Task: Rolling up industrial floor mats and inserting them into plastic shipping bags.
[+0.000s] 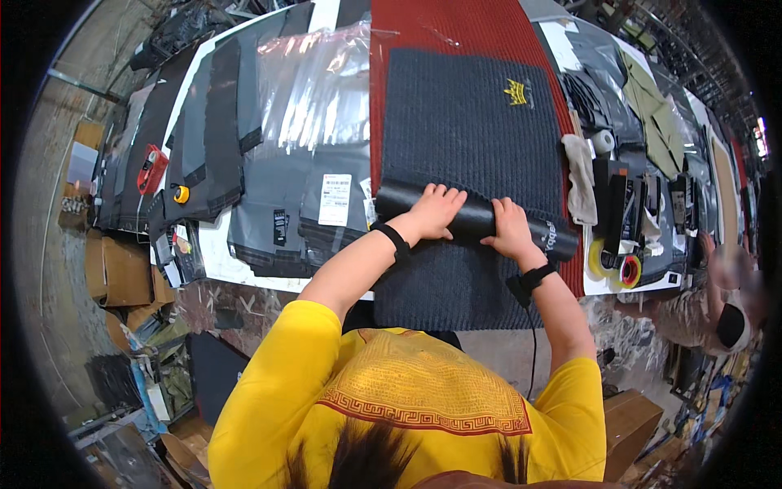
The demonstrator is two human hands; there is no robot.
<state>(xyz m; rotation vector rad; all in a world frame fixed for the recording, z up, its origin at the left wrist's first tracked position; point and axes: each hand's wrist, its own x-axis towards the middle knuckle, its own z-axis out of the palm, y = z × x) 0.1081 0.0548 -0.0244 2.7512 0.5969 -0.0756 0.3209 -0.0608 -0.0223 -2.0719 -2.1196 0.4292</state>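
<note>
A dark grey ribbed mat [464, 106] with a yellow crown mark lies on a red ribbed mat [423, 31]. Across the grey mat rests a smooth black tube [476, 218] with white lettering near its right end. My left hand [436, 212] curves over the tube left of its middle, with fingers pointing away from me. My right hand [511, 231] grips it further right, the thumb toward the left hand. Both hands are closed over the tube's top, and its underside is hidden. Near me, the grey mat reaches past the table's front edge.
Left of the mats are stacked dark sheets in clear plastic [314, 106], a white label [335, 200], a yellow tape measure [181, 194] and a red tool [151, 169]. On the right are tape rolls [630, 270], a pale cloth [579, 179] and another person [700, 301].
</note>
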